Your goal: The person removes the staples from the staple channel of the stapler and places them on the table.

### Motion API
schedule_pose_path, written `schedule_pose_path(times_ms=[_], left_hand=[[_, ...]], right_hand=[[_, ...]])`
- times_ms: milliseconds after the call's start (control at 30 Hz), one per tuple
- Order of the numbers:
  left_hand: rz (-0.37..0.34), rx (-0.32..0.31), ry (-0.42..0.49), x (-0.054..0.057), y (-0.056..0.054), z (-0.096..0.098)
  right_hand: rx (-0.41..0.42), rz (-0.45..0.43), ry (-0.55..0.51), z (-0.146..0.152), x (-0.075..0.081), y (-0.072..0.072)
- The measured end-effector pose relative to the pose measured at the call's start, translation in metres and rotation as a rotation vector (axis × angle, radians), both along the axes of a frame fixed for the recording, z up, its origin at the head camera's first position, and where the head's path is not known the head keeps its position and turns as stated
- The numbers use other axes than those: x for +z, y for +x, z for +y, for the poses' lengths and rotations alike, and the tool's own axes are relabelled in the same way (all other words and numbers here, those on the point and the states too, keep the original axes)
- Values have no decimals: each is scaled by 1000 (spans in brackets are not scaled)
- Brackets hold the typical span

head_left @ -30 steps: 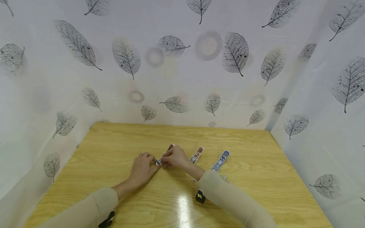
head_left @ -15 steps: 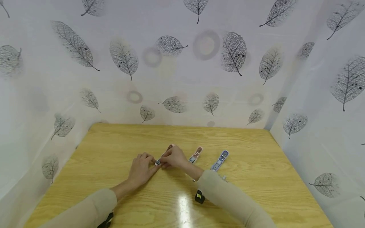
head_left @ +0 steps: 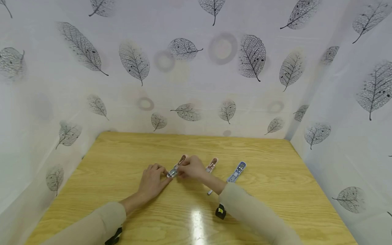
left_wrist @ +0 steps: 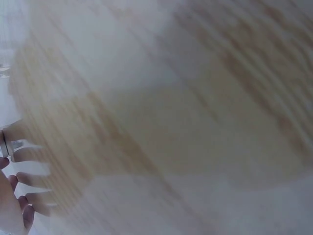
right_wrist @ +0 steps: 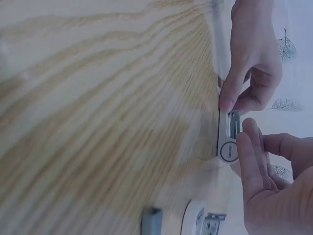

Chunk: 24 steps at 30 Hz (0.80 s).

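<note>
On the table, a small pink-and-white stapler (head_left: 173, 171) lies opened out, its metal rail uncovered. My left hand (head_left: 152, 181) grips its near end. In the right wrist view, the left thumb (right_wrist: 227, 102) presses the stapler's white side, which carries a round mark. My right hand (head_left: 192, 167) is bent close beside the rail, its fingertips (right_wrist: 247, 142) at the stapler's edge. Whether they pinch anything is hidden. A second pink stapler (head_left: 212, 164) lies partly behind the right wrist. Further right lies a blue stapler (head_left: 236, 172). The left wrist view is blurred.
A grey staple strip (right_wrist: 152, 221) lies on the wood-grain table (head_left: 137, 146), near the right forearm. Black wrist camera mounts (head_left: 220, 211) hang below the sleeves. Leaf-patterned white sheeting (head_left: 190, 85) stands at the back and both sides.
My right hand has shifted a little to the right along with its forearm, uncovering more of the metal rail. My left hand and the staplers stay where they were.
</note>
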<state>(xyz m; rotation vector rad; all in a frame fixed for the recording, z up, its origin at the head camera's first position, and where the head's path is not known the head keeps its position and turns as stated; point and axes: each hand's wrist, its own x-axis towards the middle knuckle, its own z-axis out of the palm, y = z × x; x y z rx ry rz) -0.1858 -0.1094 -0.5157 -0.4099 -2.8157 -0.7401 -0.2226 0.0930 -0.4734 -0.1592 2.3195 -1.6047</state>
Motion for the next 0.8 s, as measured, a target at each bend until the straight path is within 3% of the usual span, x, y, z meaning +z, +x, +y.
schedule_pose_path(times_ms=[233, 433, 800], left_hand=[[16, 4, 3, -1, -1, 1], [5, 5, 16, -1, 0, 0], [4, 2, 21, -1, 1, 0]], right_hand=[[48, -87, -49, 16, 6, 18], [143, -145, -55, 15, -5, 39], [166, -230, -43, 3, -18, 60]])
